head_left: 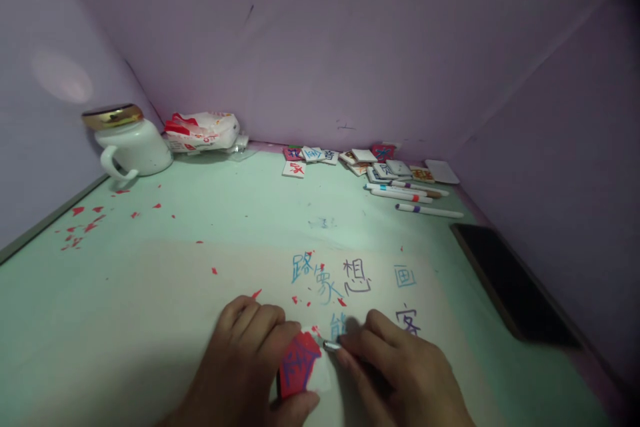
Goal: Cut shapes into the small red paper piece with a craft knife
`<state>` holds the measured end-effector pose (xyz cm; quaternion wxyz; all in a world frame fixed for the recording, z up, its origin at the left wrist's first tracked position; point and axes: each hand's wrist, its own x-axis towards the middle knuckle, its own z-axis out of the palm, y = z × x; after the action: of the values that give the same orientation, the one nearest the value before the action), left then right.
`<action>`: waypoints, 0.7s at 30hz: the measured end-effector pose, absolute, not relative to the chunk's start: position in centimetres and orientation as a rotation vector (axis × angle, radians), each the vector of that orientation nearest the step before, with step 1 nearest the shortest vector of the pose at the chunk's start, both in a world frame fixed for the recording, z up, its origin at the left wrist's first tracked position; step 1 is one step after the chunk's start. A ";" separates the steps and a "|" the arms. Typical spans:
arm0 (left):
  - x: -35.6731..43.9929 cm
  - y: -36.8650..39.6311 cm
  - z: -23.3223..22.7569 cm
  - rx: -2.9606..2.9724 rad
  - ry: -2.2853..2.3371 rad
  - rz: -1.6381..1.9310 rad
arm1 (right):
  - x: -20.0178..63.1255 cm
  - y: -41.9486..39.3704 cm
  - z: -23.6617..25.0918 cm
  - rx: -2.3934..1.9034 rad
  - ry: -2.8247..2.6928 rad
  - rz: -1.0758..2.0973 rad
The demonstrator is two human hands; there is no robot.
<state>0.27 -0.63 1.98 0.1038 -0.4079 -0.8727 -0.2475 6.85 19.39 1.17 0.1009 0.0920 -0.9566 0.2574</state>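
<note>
My left hand point(250, 347) grips a small square tile point(300, 361) near the front of the table, thumb below and fingers above. Part of the tile's face is red with a purple character, and its right side is bare white. In my right hand point(395, 360) is a slim tool with a silver metal tip point(331, 345), pinched between thumb and fingers. Its tip is at the tile's upper right edge, where red bits point(316, 331) lie. Most of the tool is hidden by my fingers, so its exact kind is unclear.
Beneath my hands lies a pale sheet point(240, 287) with blue and purple characters. Red flakes point(90, 223) are scattered left. Behind stand a white lidded mug point(137, 147), a tissue pack point(205, 132), several tiles point(313, 154) and markers point(430, 211). A phone point(505, 280) lies right.
</note>
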 end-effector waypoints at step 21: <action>-0.1 -0.6 2.5 -1.195 -2.445 -0.600 | 7.3 19.0 0.6 0.345 -2.686 0.650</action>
<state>-0.08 -0.59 2.48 0.1763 -0.4222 -0.8636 -0.2119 7.35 19.00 0.61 0.1775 0.1218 -0.9492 0.2296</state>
